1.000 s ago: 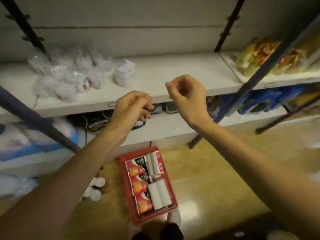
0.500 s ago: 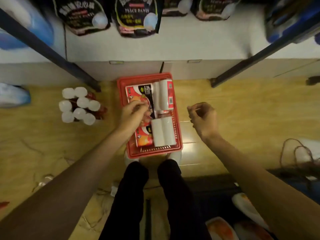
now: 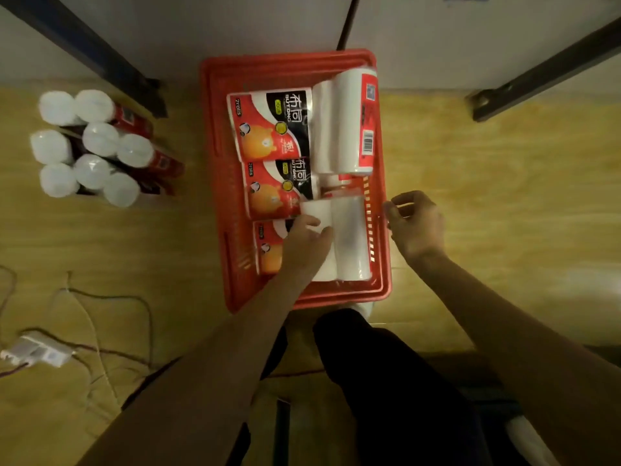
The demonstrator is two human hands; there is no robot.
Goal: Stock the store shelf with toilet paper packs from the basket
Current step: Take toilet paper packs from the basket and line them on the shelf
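Observation:
A red basket (image 3: 285, 60) stands on the wooden floor in front of my legs. Three red and black printed toilet paper packs (image 3: 268, 126) lie in a row down its left side. A white two-roll pack with a barcode (image 3: 346, 126) lies at the back right. Another white two-roll pack (image 3: 351, 243) lies at the front right. My left hand (image 3: 304, 245) is down in the basket, its fingers curled over the left roll of that front pack. My right hand (image 3: 415, 225) hovers just outside the basket's right rim, loosely curled and holding nothing.
A bundle of white-capped bottles (image 3: 90, 146) stands on the floor left of the basket. Dark shelf posts (image 3: 100, 52) (image 3: 544, 65) reach the floor on both sides, with the white shelf base (image 3: 235, 28) behind. A power strip (image 3: 37, 351) and cables lie at lower left.
My view dropped from the shelf to the floor basket. Both hands came down; the left moved from the printed packs onto the front white pack, and the right came up to the basket's rim.

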